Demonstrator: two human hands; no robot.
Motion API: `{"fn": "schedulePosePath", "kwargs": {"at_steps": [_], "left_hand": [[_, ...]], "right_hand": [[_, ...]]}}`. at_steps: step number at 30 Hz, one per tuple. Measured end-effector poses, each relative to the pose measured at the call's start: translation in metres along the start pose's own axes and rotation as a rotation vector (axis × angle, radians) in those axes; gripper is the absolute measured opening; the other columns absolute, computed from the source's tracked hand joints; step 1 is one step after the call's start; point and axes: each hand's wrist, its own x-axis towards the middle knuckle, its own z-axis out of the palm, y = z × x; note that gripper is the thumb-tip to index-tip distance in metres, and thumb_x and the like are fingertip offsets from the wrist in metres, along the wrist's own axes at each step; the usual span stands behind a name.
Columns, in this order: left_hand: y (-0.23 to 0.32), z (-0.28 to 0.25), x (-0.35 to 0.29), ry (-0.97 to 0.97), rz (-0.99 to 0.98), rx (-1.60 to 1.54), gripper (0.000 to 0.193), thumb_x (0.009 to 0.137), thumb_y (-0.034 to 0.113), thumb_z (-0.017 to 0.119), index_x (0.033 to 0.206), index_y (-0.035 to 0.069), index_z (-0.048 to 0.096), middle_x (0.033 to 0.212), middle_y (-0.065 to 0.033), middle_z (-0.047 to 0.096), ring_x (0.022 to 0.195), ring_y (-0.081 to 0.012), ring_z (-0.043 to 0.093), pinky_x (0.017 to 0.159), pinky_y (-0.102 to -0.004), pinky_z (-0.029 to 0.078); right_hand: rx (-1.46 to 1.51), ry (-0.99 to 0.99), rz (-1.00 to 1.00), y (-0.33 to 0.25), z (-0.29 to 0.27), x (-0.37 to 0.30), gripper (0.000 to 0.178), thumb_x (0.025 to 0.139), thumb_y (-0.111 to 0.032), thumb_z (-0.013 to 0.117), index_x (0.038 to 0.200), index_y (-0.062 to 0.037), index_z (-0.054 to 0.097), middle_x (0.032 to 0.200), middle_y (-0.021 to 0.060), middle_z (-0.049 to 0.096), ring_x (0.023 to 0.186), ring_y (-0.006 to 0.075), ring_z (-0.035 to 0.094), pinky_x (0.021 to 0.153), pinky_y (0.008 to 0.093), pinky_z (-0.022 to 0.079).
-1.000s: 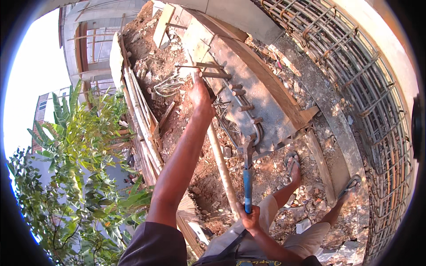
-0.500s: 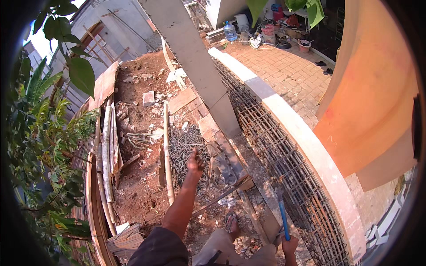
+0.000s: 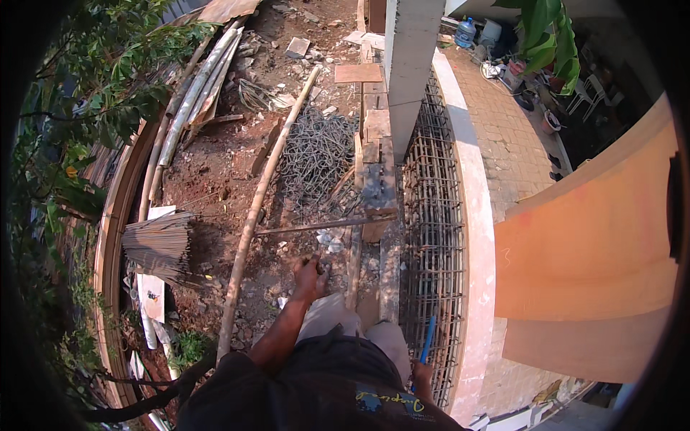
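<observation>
My left hand (image 3: 310, 278) is in front of my left knee, above the rubble-strewn soil. Its fingers are curled, and whatever they may hold is too small to make out. Low on the right, my right hand (image 3: 422, 375) grips a long blue-handled tool (image 3: 428, 340), which points forward beside the long rebar cage (image 3: 435, 223); the kind of its head cannot be told. Ahead of my left hand lies a tangled heap of short bent steel pieces (image 3: 316, 154). A narrow bar (image 3: 323, 225) crosses between the heap and my hand. Right of the heap runs a wooden plank bench (image 3: 378, 188).
A bamboo pole (image 3: 256, 201) lies left of the heap. Further left are a bundle of thin rods (image 3: 159, 246) and long pale poles (image 3: 194, 93). A concrete column (image 3: 411, 68) rises ahead. A pale low wall (image 3: 474, 237) borders the cage; an orange panel (image 3: 589, 244) stands right.
My left hand has drawn back from the heap of bent steel toward my knee. My right hand keeps the blue-handled tool. The view has turned and tipped further down.
</observation>
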Motion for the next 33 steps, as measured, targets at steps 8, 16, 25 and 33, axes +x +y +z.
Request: {"fn": "schedulePosePath", "kwargs": {"at_steps": [8,16,25,33], "left_hand": [[0.094,0.026,0.077,-0.043,0.205,-0.719,0.012,0.108,0.021,0.069,0.107,0.01,0.067,0.077,0.0025,0.059,0.067,-0.0099,0.055,0.069,-0.0294,0.051],[0.205,0.094,0.245,-0.052,0.157,-0.076,0.048,0.099,0.046,0.077,0.127,0.009,0.068,0.103,-0.0054,0.071,0.087,-0.0185,0.061,0.09,-0.0391,0.05],[0.186,-0.024,0.053,-1.022,-0.04,-0.1,0.037,0.097,0.018,0.083,0.13,0.003,0.075,0.127,-0.0071,0.076,0.124,-0.0193,0.068,0.109,-0.038,0.052],[0.393,-0.027,-0.035,-2.273,0.516,-0.656,0.046,0.08,0.029,0.098,0.119,0.01,0.082,0.124,-0.0127,0.066,0.124,-0.0297,0.061,0.107,-0.0462,0.048]], "right_hand": [[-0.296,-0.036,-0.104,-0.021,-0.034,0.02,0.032,0.085,-0.03,0.083,0.084,0.0,0.073,0.065,0.0095,0.067,0.054,0.0253,0.066,0.052,0.0416,0.051],[-1.161,0.053,-0.595,-0.062,-0.042,0.063,0.049,0.091,-0.06,0.065,0.123,-0.0258,0.079,0.096,0.0259,0.077,0.101,0.0464,0.076,0.088,0.0562,0.059],[-0.906,0.049,-0.385,-0.167,0.074,-0.033,0.049,0.09,-0.058,0.066,0.118,-0.0196,0.08,0.098,0.0271,0.077,0.101,0.0462,0.076,0.088,0.0559,0.059],[-1.043,0.187,-0.485,-0.255,0.051,-0.12,0.047,0.09,-0.055,0.067,0.115,-0.0171,0.079,0.098,0.027,0.077,0.1,0.0459,0.076,0.087,0.0556,0.059]]}}
